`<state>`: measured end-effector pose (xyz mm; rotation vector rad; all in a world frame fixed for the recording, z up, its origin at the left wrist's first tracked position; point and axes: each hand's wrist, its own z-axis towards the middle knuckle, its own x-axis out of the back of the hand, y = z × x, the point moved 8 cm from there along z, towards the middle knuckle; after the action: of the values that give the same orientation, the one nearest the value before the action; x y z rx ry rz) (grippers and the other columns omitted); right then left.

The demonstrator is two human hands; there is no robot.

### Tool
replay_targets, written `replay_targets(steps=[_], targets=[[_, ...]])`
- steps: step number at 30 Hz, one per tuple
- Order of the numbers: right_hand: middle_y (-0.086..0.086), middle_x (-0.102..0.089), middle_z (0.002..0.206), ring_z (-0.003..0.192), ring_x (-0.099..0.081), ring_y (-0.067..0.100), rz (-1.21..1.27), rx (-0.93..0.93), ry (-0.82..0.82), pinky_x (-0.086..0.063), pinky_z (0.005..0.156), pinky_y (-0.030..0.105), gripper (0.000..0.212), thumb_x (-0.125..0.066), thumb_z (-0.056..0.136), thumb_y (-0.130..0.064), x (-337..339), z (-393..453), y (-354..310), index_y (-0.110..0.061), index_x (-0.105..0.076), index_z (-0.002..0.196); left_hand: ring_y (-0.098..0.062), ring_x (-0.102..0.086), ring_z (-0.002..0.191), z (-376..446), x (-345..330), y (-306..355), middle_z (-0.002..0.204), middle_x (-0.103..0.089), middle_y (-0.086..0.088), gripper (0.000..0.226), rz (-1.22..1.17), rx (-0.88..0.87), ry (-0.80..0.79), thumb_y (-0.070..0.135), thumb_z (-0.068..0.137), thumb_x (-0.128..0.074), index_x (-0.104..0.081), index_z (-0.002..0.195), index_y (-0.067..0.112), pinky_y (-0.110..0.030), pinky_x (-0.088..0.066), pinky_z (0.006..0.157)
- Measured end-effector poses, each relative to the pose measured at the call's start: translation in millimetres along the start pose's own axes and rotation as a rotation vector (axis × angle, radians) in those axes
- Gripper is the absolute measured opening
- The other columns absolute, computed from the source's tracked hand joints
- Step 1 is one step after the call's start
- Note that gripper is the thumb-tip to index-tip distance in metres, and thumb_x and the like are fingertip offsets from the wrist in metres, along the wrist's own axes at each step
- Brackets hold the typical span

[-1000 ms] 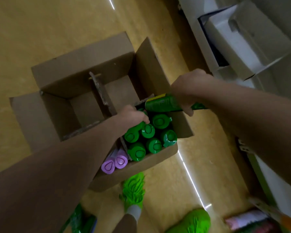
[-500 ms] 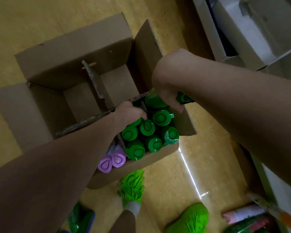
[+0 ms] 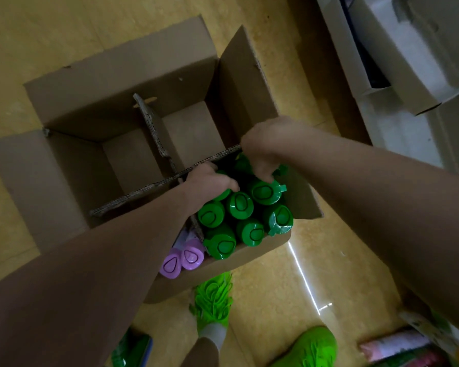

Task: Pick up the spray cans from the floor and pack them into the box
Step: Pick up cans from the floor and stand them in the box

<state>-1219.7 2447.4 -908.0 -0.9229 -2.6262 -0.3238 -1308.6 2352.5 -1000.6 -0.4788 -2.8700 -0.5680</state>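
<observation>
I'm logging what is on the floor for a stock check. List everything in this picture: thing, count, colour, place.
cardboard box: one, brown, flaps open, on the floor, split by cardboard dividers
green-capped spray cans: six caps plainly showing plus more under the hands, upright in the box's near right compartment
purple-capped spray cans: two, in the near left compartment
spray cans on the floor: a few, pink and dark, bottom right; exact count unclear
green object: bottom left, partly hidden
white boxes: top right, open
floor: yellow
shoes: two, bright green
left hand: gripping a green can in the box
right hand: gripping a green can at the compartment's far side
</observation>
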Motion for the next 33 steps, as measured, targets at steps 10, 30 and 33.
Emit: replay_targets(steps=[10, 30, 33], targets=[[0.004, -0.047, 0.074, 0.063, -0.048, 0.022, 0.181, 0.034, 0.424, -0.042, 0.051, 0.034, 0.033, -0.077, 0.078, -0.027, 7.3, 8.4, -1.7, -0.015, -0.062, 0.104, -0.028, -0.066, 0.096, 5.9, 1.2, 2.1, 0.1, -0.071, -0.006, 0.072, -0.092, -0.026, 0.023, 0.06, 0.041, -0.082, -0.067, 0.097, 0.017, -0.048, -0.054, 0.091], [0.02, -0.036, 0.138, 0.122, -0.04, 0.038, 0.485, -0.095, 0.604, -0.043, 0.093, 0.045, 0.077, -0.072, 0.073, -0.026, -48.2, 11.7, 5.9, -0.014, -0.037, 0.14, -0.015, -0.062, 0.079, -3.7, -6.2, 10.4, 0.118, -0.068, -0.014, 0.017, -0.195, -0.057, 0.064, 0.043, 0.08, -0.061, -0.063, 0.083, 0.027, -0.033, -0.053, 0.081], [0.016, -0.051, 0.121, 0.111, -0.05, 0.033, 0.689, -0.137, 0.737, -0.046, 0.082, 0.037, 0.062, -0.071, 0.079, -0.025, -59.2, 1.2, 11.5, -0.008, -0.048, 0.133, -0.024, -0.061, 0.099, -3.0, -2.5, 3.7, 0.111, -0.063, -0.011, 0.034, -0.101, -0.027, 0.142, 0.044, 0.094, -0.06, -0.064, 0.11, 0.014, -0.033, -0.046, 0.081]])
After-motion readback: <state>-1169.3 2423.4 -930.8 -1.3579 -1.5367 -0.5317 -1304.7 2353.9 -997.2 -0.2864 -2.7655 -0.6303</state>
